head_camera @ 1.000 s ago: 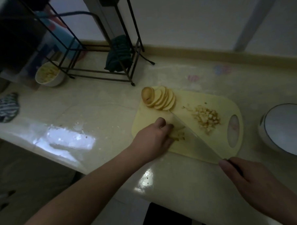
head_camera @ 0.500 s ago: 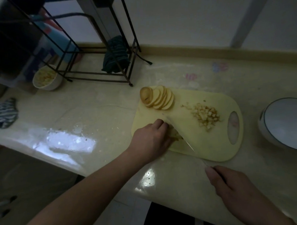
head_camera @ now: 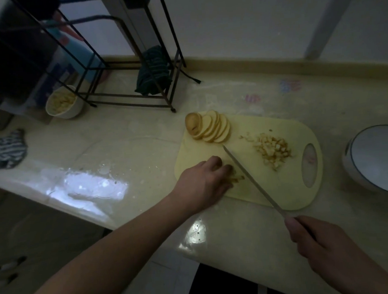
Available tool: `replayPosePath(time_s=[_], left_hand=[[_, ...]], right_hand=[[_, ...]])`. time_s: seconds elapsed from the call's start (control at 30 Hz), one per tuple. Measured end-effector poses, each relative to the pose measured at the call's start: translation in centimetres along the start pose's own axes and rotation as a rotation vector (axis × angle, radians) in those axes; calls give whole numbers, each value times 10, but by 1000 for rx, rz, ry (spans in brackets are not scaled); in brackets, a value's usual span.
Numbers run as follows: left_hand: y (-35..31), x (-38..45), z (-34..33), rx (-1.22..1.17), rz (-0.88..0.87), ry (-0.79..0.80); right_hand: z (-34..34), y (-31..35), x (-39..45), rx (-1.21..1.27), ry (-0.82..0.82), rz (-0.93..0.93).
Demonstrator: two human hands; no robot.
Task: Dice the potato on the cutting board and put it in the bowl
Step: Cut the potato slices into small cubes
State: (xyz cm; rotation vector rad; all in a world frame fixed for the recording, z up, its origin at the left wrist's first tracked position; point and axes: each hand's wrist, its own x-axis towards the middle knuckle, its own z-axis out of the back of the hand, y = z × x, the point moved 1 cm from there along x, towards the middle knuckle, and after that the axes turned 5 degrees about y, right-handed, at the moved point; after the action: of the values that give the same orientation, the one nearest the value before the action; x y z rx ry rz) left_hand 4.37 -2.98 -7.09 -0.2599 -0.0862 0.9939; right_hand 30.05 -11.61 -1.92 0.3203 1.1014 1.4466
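Dim light; pale yellow cutting board point(head_camera: 286, 187) lies on the countertop point(head_camera: 144, 149), near its front edge; no writing legible on the board or anywhere else, only blurred coloured marks on the counter surface toward the back wall.

Left hand point(head_camera: 203, 184) rests at the board's near-left corner, fingers curled down onto a small cluster of potato strips point(head_camera: 237, 178), pinning them; right hand point(head_camera: 321, 241) sits off the board's front edge, fingers wrapped around the handle of a knife point(head_camera: 252, 180); blade runs diagonally across the board, its tip near the potato slices, its edge just beside the left fingertips.

Fanned potato slices point(head_camera: 210, 129) lean at the board's far-left corner; heap of diced potato point(head_camera: 273, 151) lies toward the board's right end, beside the oval handle hole.

White bowl point(head_camera: 376, 159) with dark rim stands right of the board, apart from it; smaller bowl point(head_camera: 63, 102) with pale pieces sits at far left by a black wire rack point(head_camera: 128, 100); dark green cloth point(head_camera: 153, 75) hangs in the rack; striped cloth point(head_camera: 8, 148) lies at the counter's left edge.
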Motion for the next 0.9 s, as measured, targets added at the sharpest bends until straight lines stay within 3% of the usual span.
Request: replayPosePath(time_s=[0.37, 0.47, 0.57, 0.9], left_hand=[[-6, -14, -4, -105, 205, -88], [-10, -15, -3, -118, 244, -117], [-10, -13, -5, -127, 238, -153], [-4, -10, -4, -20, 152, -184]], right_hand=[[-36, 17, 23, -8, 51, 159], [-29, 16, 30, 57, 74, 97], [-14, 9, 35, 124, 117, -13], [-15, 14, 31, 88, 124, -27]])
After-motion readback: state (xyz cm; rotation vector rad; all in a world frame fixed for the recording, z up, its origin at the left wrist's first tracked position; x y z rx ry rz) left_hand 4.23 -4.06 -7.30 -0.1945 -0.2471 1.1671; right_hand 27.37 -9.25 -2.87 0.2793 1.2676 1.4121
